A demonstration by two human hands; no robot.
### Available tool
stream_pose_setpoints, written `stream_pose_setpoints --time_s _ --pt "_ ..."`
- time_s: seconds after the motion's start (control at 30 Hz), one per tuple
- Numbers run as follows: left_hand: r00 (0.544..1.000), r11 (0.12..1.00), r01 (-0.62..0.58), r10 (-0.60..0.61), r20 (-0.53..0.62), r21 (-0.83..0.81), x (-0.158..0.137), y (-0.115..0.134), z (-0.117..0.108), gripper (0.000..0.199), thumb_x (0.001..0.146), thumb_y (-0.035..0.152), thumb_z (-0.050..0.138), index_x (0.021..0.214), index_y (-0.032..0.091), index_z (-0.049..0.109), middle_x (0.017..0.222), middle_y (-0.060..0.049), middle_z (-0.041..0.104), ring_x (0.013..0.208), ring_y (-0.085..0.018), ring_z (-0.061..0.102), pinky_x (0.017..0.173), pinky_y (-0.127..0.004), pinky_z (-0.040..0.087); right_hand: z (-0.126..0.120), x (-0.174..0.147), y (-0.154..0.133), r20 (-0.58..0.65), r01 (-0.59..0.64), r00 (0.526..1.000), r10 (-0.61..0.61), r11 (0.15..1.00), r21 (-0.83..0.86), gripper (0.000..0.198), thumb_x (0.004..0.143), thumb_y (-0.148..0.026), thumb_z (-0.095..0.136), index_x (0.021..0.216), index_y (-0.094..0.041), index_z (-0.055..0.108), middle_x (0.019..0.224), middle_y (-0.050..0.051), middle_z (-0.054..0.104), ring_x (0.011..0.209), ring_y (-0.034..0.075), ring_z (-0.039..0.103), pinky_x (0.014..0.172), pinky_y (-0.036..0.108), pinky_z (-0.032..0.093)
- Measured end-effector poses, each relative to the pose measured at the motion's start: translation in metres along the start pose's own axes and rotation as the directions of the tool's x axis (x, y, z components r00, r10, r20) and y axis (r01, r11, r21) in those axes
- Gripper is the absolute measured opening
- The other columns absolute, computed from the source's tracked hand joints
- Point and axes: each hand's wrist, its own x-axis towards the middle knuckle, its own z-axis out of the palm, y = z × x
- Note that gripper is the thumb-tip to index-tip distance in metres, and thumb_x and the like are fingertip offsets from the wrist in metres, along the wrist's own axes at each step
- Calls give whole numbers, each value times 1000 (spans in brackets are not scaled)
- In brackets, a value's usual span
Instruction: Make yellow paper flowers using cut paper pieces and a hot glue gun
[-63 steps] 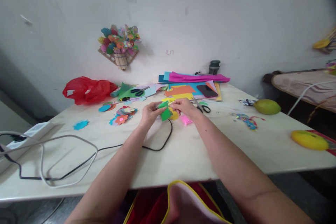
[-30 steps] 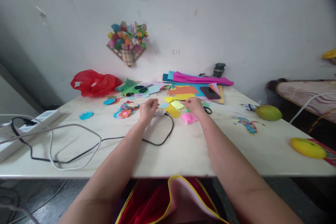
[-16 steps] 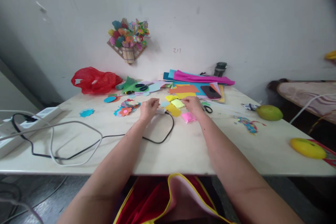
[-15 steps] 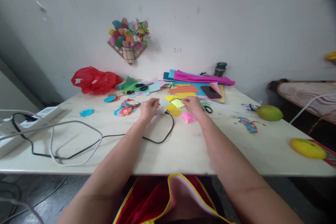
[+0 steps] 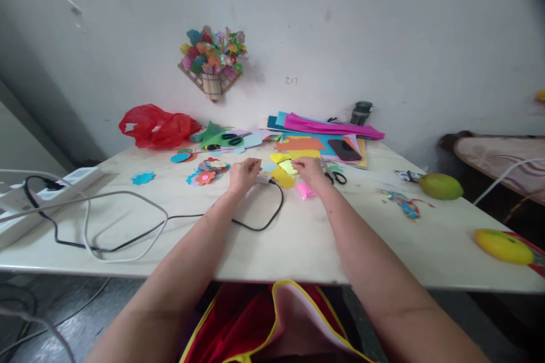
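Note:
My left hand (image 5: 246, 176) is closed in a pinch over the middle of the table; whatever lies in its fingertips is too small to make out. Beneath it, partly hidden, is a white object (image 5: 262, 179) with a black cable (image 5: 279, 204) plugged in. My right hand (image 5: 308, 170) is also pinched, its fingertips beside a pale yellow packet (image 5: 288, 167), and I cannot tell what they hold. A bright pink packet (image 5: 305, 190) sits just below that hand. Yellow paper pieces (image 5: 283, 178) lie between both hands. Black-handled scissors (image 5: 338, 177) rest right of my right wrist.
Paper flower cutouts (image 5: 208, 174) are piled to the left. Behind stand a red plastic bag (image 5: 155, 126), coloured sheets (image 5: 300, 143) and a phone (image 5: 344, 150). Two mangoes (image 5: 441, 186) lie at right. A power strip (image 5: 72, 184) and loose grey cable (image 5: 128, 197) occupy the left side.
My right hand has shifted slightly left, toward the pale yellow packet, and more of the scissors shows. My left hand stays pinched in nearly the same place. The camera view has moved a little.

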Motion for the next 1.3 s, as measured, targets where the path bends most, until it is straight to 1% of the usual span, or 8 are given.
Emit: stream_pose_setpoints --time_s 0.1,0.27,0.47,0.67,0.83,0.97,1.1,1.3 --pt "1000 999 -12 12 -7 31 0 2 -1 23 77 36 52 83 18 66 67 -4 69 64 -16 64 63 -25 44 1 0 -1 13 1 1000 -1 1000 -27 18 75 -19 50 79 -17 68 74 3 67 64 13 58 60 22 41" --pt "1000 998 -9 9 6 66 0 5 -3 22 77 33 51 84 18 66 67 -3 69 64 -15 64 62 -23 44 -4 -2 -6 2 -1 1000 1 984 -177 28 81 -31 45 68 -16 65 59 3 62 58 13 54 55 22 35" --pt "1000 995 -14 12 21 96 0 6 -3 21 77 31 51 84 17 65 68 -3 69 65 -15 64 61 -23 45 -4 -5 -8 -8 -6 1000 5 982 -188 19 70 -34 60 67 -16 66 65 2 65 62 13 55 57 22 36" --pt "1000 996 -10 8 27 83 0 5 -2 20 77 30 52 86 18 65 69 -3 70 67 -15 65 62 -23 45 -3 -1 -3 37 -27 999 35 979 -201 22 79 -21 47 80 -15 68 68 3 66 64 13 57 61 22 38" --pt "1000 993 7 -10 20 122 1 5 -2 20 77 29 52 85 17 66 68 -3 69 68 -16 64 63 -23 44 -4 0 -1 12 -65 997 72 954 -292 30 84 -30 42 79 -14 66 70 6 66 66 14 57 60 22 36" --pt "999 993 17 -20 25 116 1 6 -3 21 77 29 52 86 17 66 69 -3 70 67 -16 64 62 -23 45 -3 -4 -5 -12 -73 997 72 951 -300 28 77 -42 52 70 -17 64 68 3 65 65 14 55 57 23 35" --pt "1000 994 11 -13 20 113 0 5 -3 21 77 29 52 87 18 66 69 -3 70 67 -15 64 63 -23 45 -5 -5 -7 -42 -115 993 108 947 -301 17 70 -35 62 73 -18 64 74 2 66 68 14 56 58 22 35" --pt "1000 994 6 -7 8 108 1 3 -3 21 77 30 51 86 18 65 70 -3 70 68 -15 65 62 -23 45 -11 -3 -8 -37 -126 992 121 916 -380 32 84 -36 42 75 -18 66 71 5 66 70 15 57 58 24 34"
